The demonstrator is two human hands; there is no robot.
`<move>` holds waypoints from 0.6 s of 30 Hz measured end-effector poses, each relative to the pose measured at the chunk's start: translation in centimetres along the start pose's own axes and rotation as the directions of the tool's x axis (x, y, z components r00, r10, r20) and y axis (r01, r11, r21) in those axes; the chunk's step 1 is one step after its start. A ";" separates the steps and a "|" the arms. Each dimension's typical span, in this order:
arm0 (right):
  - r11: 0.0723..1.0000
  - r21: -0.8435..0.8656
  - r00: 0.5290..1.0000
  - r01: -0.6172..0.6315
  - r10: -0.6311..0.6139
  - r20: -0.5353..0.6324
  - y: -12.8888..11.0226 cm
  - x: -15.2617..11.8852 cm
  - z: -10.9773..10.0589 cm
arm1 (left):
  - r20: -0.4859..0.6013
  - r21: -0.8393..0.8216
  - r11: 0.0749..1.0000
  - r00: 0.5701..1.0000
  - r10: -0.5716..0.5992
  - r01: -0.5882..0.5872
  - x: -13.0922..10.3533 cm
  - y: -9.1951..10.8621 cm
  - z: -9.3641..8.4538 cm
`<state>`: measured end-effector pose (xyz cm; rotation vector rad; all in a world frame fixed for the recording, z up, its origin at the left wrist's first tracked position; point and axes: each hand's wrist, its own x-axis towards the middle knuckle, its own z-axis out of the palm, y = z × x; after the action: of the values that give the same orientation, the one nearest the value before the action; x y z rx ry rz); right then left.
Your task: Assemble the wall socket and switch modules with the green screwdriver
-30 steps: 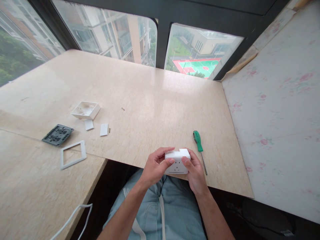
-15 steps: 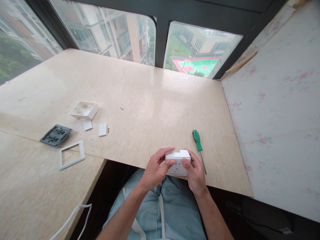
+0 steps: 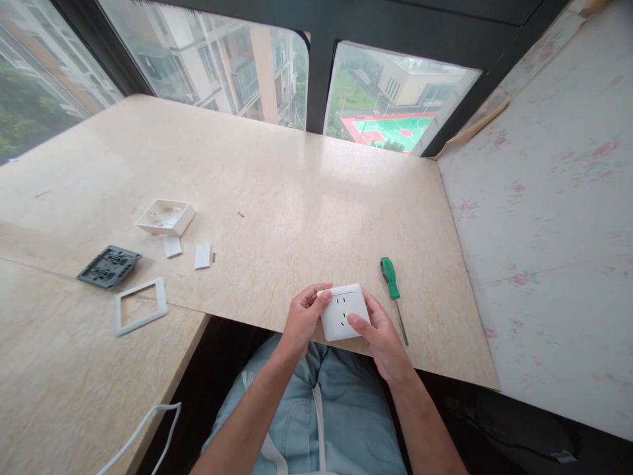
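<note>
Between my hands is a white wall socket (image 3: 332,323), its slotted face tilted up toward me above the counter's front edge. My left hand (image 3: 304,319) pinches its upper left corner, thumb on the face. My right hand (image 3: 383,335) grips the right side, with the thumb lying across the front by the slots and the fingers behind, out of sight. To the right of the socket, a screwdriver (image 3: 390,277) with a green handle lies on the counter, its shaft pointing toward me.
On the left of the counter (image 3: 297,198) lie an open white box (image 3: 168,219), two small white plates (image 3: 202,256), a dark grey back plate (image 3: 109,267) and a white frame (image 3: 162,298). Small screws (image 3: 241,214) lie nearby. A white cable (image 3: 143,422) hangs at lower left.
The socket has turned in my hands: its top edge faced me before, and now its slotted face shows fully. My left hand has shifted to the corner; the right thumb has moved lower on the face.
</note>
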<state>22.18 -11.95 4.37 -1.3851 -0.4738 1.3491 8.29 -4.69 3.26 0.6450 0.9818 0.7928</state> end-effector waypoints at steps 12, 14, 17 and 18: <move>0.992 0.111 0.987 0.061 -0.044 -0.153 0.9 -0.4 1.4 | -0.111 -0.174 0.984 0.994 0.020 -0.039 -0.3 -0.1 0.6; 0.994 0.091 0.986 0.053 -0.038 -0.161 1.0 -0.3 1.3 | -0.105 -0.177 0.983 0.994 0.020 -0.039 -0.5 -0.2 0.6; 0.994 0.098 0.989 0.044 -0.029 -0.147 1.1 -0.2 1.1 | -0.093 -0.180 0.983 0.996 0.020 -0.036 -0.4 -0.2 0.4; 0.993 0.109 0.990 0.043 -0.028 -0.141 1.2 -0.2 1.0 | -0.087 -0.178 0.983 0.996 0.019 -0.035 -0.4 -0.1 0.4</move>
<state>20.81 -12.12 3.69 -1.3619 -0.3236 1.2221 8.56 -5.12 3.48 0.4728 0.9679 0.9275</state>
